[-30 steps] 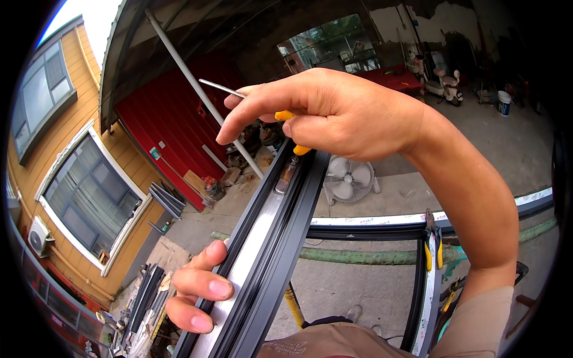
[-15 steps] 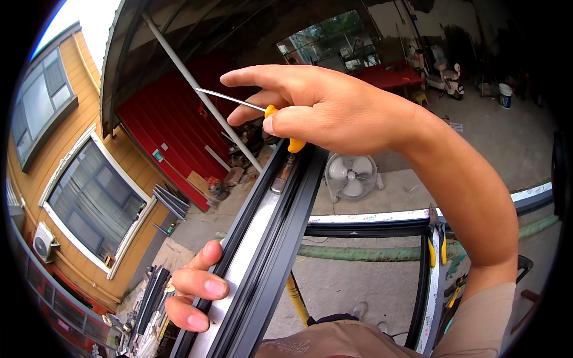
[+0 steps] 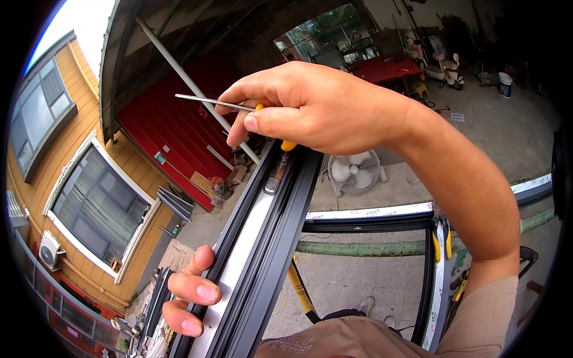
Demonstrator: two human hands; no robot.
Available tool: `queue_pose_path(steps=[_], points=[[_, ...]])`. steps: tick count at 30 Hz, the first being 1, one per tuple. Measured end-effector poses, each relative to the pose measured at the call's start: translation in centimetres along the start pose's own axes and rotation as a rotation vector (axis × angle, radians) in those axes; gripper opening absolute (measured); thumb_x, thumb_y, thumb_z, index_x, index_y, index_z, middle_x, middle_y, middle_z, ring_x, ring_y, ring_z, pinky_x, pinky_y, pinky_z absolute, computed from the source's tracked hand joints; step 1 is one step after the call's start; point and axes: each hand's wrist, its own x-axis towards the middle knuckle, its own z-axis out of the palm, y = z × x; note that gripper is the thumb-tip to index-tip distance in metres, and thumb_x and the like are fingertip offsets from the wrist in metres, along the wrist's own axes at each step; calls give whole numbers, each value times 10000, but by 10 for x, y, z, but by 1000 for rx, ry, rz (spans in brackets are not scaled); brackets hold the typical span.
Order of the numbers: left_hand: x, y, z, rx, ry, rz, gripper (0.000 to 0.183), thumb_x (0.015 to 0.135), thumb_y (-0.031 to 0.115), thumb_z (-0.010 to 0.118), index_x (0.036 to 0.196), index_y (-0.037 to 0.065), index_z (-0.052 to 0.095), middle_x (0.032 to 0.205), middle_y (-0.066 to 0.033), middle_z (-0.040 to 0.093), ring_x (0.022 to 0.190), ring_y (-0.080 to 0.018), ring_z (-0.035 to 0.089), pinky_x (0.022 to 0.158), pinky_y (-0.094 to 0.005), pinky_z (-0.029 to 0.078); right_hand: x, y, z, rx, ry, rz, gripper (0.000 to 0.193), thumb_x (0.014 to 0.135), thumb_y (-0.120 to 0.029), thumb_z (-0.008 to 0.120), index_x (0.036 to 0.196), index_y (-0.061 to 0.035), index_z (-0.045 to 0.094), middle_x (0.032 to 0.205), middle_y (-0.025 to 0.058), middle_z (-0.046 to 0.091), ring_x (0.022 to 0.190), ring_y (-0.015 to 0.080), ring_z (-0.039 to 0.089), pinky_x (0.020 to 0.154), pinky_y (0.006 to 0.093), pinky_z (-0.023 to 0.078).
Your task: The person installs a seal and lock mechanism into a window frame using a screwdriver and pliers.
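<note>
A dark grey metal frame profile [image 3: 298,203] with a silver strip along its channel runs up from the lower edge. Around its left side curl the fingers of my left hand [image 3: 194,292], their tips on the strip. My right hand [image 3: 322,107] is closed above the profile's far end, holding a screwdriver [image 3: 203,100] whose thin metal shaft points left. Its yellow grip is mostly hidden by the thumb and palm. Under that hand more yellow shows, and whether it belongs to the screwdriver I cannot tell. A shiny metal piece [image 3: 271,185] sits in the channel just below it.
Yellow-handled pliers [image 3: 441,240] rest at the corner of another dark frame [image 3: 370,227] on the right. Beyond it are a floor fan [image 3: 353,171] and a red table [image 3: 388,68]. A green beam [image 3: 382,247] crosses below. Loose profiles [image 3: 175,203] lie by the house wall.
My right hand has curled its fingers in toward the screwdriver, and the shaft's tip has shifted left and slightly down. My left hand stays on the profile; the whole view has shifted slightly.
</note>
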Motion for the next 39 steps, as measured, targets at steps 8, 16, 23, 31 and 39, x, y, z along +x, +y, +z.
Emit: queue_pose_path(steps=[8, 16, 23, 31, 39], points=[[1, -1, -6, -18, -54, 24, 256, 931, 43, 768, 1094, 214, 671, 1155, -83, 662, 1454, -384, 530, 1202, -643, 479, -1, -20, 9, 128, 72, 211, 428, 996, -179, 543, 1294, 93, 685, 920, 122, 759, 833, 196, 702, 824, 342, 564], [2, 1, 3, 23, 30, 28, 249, 939, 43, 759, 1095, 210, 659, 1160, -81, 663, 1438, -380, 549, 1198, -635, 489, -4, -29, 2, 73, 693, 175, 355, 980, -170, 546, 1214, 40, 711, 765, 33, 648, 671, 109, 576, 658, 304, 497], [6, -5, -11, 26, -68, 61, 304, 906, 16, 787, 1106, 194, 644, 1229, -108, 679, 1455, -409, 518, 1188, -623, 496, -27, -39, 8, 246, 775, 111, 381, 1072, -291, 603, 1293, 17, 642, 865, -27, 600, 805, 43, 546, 743, 236, 463], [13, -6, -32, 48, -205, 75, 356, 924, 6, 759, 1183, 197, 608, 1322, -113, 621, 1504, -428, 442, 1194, -631, 484, -37, -56, 17, 298, 821, 98, 441, 1123, -344, 530, 1340, 35, 592, 1105, 78, 676, 1020, 118, 620, 952, 266, 484], [20, -17, -17, 126, -21, 174, 360, 904, 37, 767, 1158, 227, 598, 1207, -65, 643, 1411, -406, 568, 1051, -649, 605, -58, -35, 19, 97, 810, 99, 475, 1074, -349, 633, 1329, 51, 610, 1197, 140, 685, 970, 106, 627, 924, 274, 501]])
